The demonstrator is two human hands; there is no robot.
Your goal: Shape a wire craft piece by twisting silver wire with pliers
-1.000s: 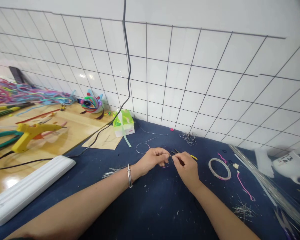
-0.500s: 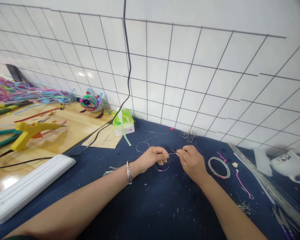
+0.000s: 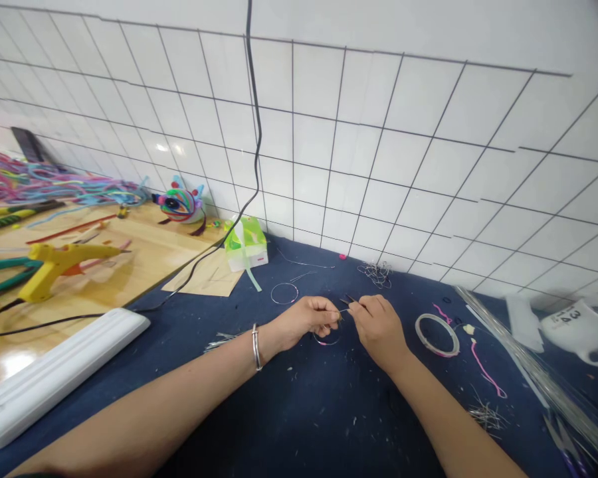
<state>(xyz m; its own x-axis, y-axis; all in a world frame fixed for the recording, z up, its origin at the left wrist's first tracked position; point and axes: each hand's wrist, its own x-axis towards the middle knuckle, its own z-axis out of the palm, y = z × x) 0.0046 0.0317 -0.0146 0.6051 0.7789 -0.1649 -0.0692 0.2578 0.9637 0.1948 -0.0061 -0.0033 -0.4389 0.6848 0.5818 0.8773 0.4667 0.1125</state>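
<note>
My left hand (image 3: 306, 321) and my right hand (image 3: 377, 326) meet over the dark blue cloth (image 3: 299, 405), fingertips nearly touching. Both are closed in a pinch on a thin wire loop (image 3: 327, 339) with a pink stretch, which hangs below my left fingers. A thin dark tool tip (image 3: 349, 301) pokes out above my right fingers; I cannot make out what it is. A metal bangle (image 3: 256, 346) sits on my left wrist.
Another wire ring (image 3: 284, 293) lies just beyond my hands, a clear tape roll (image 3: 436, 334) to the right, wire scraps (image 3: 376, 273) near the tiled wall. A yellow glue gun (image 3: 60, 262), a tissue pack (image 3: 246, 244), a white tray (image 3: 54, 375) and a white mug (image 3: 581, 328) sit around.
My hands have drawn closer together and the wire loop has dropped lower beneath my left fingers. The yellow-handled tool seen earlier beyond my right hand is now out of sight.
</note>
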